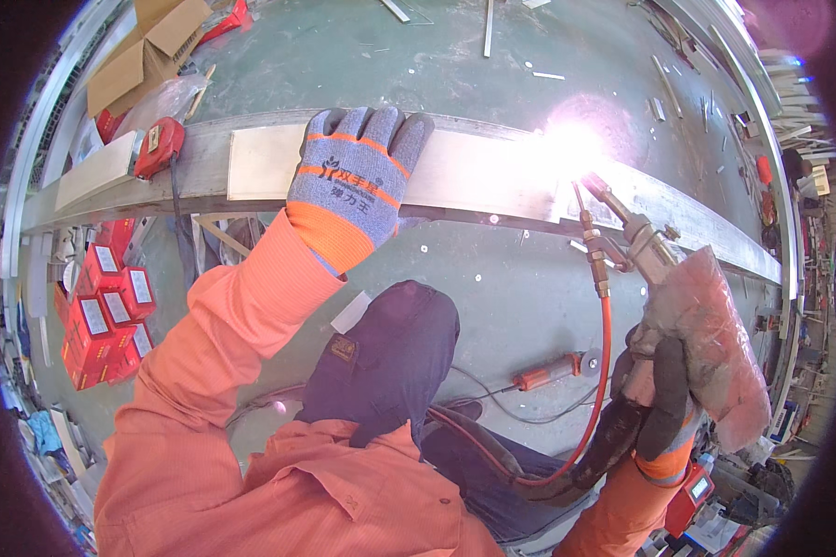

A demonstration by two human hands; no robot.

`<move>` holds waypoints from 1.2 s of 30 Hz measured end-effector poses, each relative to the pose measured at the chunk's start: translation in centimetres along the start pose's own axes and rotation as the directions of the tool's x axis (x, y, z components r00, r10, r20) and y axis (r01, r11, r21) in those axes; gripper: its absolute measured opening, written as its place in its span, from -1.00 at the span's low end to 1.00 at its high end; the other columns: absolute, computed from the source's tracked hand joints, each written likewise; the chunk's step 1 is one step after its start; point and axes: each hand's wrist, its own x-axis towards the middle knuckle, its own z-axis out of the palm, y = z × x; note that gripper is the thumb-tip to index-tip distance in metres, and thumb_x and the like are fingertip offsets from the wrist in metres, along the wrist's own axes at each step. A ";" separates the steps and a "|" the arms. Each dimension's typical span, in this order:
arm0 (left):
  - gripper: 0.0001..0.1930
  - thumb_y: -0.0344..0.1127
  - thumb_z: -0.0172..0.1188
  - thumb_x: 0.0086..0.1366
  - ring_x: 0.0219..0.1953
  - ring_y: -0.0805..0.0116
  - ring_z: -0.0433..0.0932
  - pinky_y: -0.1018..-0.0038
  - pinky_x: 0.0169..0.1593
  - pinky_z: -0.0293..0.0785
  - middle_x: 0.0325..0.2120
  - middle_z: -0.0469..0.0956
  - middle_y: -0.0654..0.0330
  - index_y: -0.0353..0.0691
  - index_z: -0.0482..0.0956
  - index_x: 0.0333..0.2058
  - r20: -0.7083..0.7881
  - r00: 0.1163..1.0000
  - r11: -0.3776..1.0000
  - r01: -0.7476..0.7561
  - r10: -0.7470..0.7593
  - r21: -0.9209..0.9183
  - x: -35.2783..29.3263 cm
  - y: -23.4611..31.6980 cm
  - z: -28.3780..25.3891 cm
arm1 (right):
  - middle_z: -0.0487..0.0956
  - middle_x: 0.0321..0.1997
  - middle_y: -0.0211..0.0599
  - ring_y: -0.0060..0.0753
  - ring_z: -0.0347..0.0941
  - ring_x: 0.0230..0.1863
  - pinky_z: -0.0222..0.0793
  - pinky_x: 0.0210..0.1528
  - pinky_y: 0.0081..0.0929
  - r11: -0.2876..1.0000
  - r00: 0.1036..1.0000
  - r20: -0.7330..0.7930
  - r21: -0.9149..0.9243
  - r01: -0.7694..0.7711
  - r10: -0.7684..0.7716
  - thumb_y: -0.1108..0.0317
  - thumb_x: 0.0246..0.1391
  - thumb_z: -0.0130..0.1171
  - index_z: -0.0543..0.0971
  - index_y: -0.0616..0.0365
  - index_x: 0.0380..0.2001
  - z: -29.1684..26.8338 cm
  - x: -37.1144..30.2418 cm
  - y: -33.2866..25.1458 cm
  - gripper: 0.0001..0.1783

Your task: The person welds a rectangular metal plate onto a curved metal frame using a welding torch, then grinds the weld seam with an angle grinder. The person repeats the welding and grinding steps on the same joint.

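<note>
My left hand (pixel 353 186), in a grey-blue glove with orange stripes, presses on a pale flat metal plate (pixel 474 176), its fingers bent over the far edge. The plate lies along a long metal beam (pixel 734 237) that crosses in front of me. My right hand (pixel 669 395), in a dark glove, is closed around a handheld welding gun (pixel 655 251) partly wrapped in clear plastic. The nozzle points at the plate's right part, where a blinding white glare hides the metal. A thin brass wire-feed tube (pixel 593 251) beside the nozzle joins a red hose (pixel 606 371).
A red device (pixel 161 148) with a dark cord sits on the beam's left part. Red boxes (pixel 93 325) are stacked below it, and an open cardboard box (pixel 149 56) stands beyond. A corded angle grinder (pixel 548 373) lies on the green floor, with metal offcuts scattered farther away.
</note>
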 end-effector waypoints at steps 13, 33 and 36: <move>-0.06 -0.02 0.61 -0.01 0.14 0.11 0.48 0.03 0.27 0.32 0.07 0.48 0.17 -0.07 0.45 0.37 -0.009 1.000 0.999 0.009 -0.009 -0.051 0.0 -0.1 -0.1 | 0.60 -0.11 -0.19 -0.35 0.54 -0.18 0.50 -0.15 -0.42 0.999 0.998 0.060 0.041 -0.014 0.011 0.20 0.30 0.30 0.46 0.29 0.30 0.0 -0.5 -0.4 -0.39; -0.07 0.08 0.58 0.06 0.15 0.10 0.49 -0.01 0.27 0.34 0.10 0.49 0.16 -0.04 0.45 0.41 0.008 1.000 1.000 0.009 -0.009 -0.022 0.0 -0.2 0.2 | 0.58 -0.07 -0.16 -0.33 0.53 -0.16 0.49 -0.16 -0.43 1.000 0.998 0.068 0.014 -0.005 0.004 0.24 0.24 0.33 0.40 0.28 0.35 -1.1 -1.8 -0.1 -0.32; -0.04 0.17 0.58 0.08 0.18 0.08 0.49 -0.04 0.30 0.33 0.12 0.49 0.14 -0.03 0.43 0.42 0.029 0.999 0.999 0.019 -0.017 -0.045 0.0 -0.2 0.1 | 0.58 -0.06 -0.15 -0.33 0.53 -0.15 0.49 -0.17 -0.43 1.000 0.998 0.063 0.015 0.002 -0.003 0.25 0.23 0.33 0.39 0.28 0.36 -1.2 -1.9 0.0 -0.30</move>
